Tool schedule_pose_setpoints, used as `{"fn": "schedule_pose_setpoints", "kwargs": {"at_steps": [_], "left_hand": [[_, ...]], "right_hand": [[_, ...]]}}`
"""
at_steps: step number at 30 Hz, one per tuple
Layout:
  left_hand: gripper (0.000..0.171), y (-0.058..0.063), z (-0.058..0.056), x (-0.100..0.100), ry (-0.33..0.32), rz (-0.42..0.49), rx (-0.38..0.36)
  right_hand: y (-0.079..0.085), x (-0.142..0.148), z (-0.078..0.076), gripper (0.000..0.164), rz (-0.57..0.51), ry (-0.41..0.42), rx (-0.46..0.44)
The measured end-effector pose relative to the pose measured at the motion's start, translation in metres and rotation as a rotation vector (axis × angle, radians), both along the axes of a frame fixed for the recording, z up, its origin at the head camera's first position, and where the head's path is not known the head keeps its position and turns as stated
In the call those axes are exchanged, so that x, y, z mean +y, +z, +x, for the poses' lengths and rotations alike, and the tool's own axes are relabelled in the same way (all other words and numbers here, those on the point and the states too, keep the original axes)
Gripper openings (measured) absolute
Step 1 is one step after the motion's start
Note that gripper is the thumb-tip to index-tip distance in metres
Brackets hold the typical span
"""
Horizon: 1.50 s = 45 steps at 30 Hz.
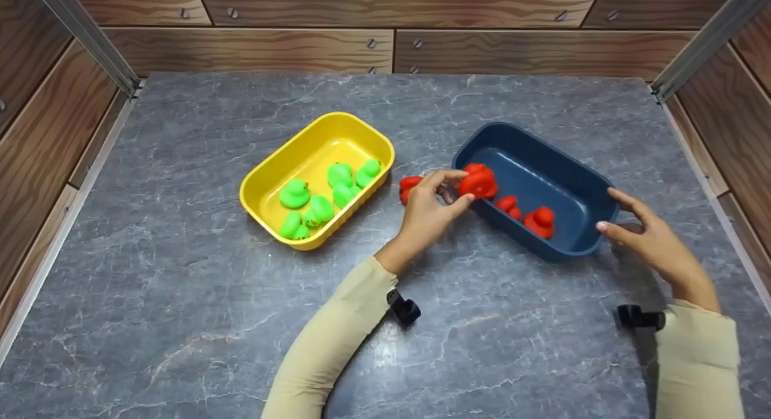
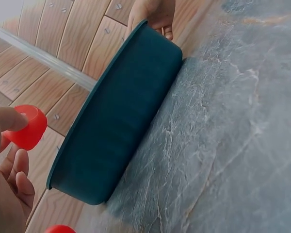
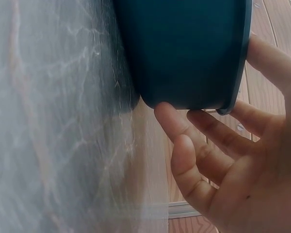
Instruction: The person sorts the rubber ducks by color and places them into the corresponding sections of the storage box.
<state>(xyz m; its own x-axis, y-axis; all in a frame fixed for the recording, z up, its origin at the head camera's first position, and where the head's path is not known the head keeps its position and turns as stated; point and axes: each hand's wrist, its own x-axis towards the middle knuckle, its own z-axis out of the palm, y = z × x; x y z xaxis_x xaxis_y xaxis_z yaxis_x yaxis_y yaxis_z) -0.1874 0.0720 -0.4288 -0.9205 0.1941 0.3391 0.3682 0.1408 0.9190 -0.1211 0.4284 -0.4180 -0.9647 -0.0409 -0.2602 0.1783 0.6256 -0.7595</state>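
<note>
In the head view, my left hand (image 1: 429, 211) pinches a red rubber duck (image 1: 479, 182) between thumb and fingers, over the left rim of the dark blue bin (image 1: 563, 172). The left wrist view shows this red duck (image 2: 31, 128) higher than the bin's rim. Two more red ducks lie inside the bin along its near wall, one of them a duck (image 1: 540, 222) toward the right. Behind my left fingers, another red duck (image 1: 409, 188) is on the table, partly hidden. My right hand (image 1: 659, 244) rests its spread fingertips against the bin's right end.
To the left stands a yellow bin (image 1: 265, 166) with several green ducks, such as one duck (image 1: 294, 194) near its left wall. Both bins sit on a grey marbled table (image 1: 199, 298). Wood-patterned walls (image 1: 289, 50) enclose the back and sides.
</note>
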Motion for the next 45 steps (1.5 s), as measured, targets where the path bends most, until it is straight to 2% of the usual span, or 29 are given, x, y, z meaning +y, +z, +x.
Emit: {"fn": "schedule_pose_setpoints", "kwargs": {"at_steps": [10,21,30,45], "left_hand": [[0.031,-0.002,-0.010,0.007,0.036,-0.003,-0.016],[0.031,0.004,-0.017,0.018,0.057,-0.090,-0.028],[0.031,0.010,-0.016,0.028,0.088,-0.168,-0.073],[0.033,0.013,-0.013,0.039,0.107,-0.272,-0.044]], "right_hand": [[0.000,-0.001,0.000,0.074,0.011,-0.008,-0.002],[-0.001,0.000,0.001,0.072,-0.005,-0.006,0.011],[0.000,-0.001,0.001,0.072,-0.013,-0.008,0.016],[-0.001,0.000,0.001,0.072,-0.002,-0.006,0.013]]}}
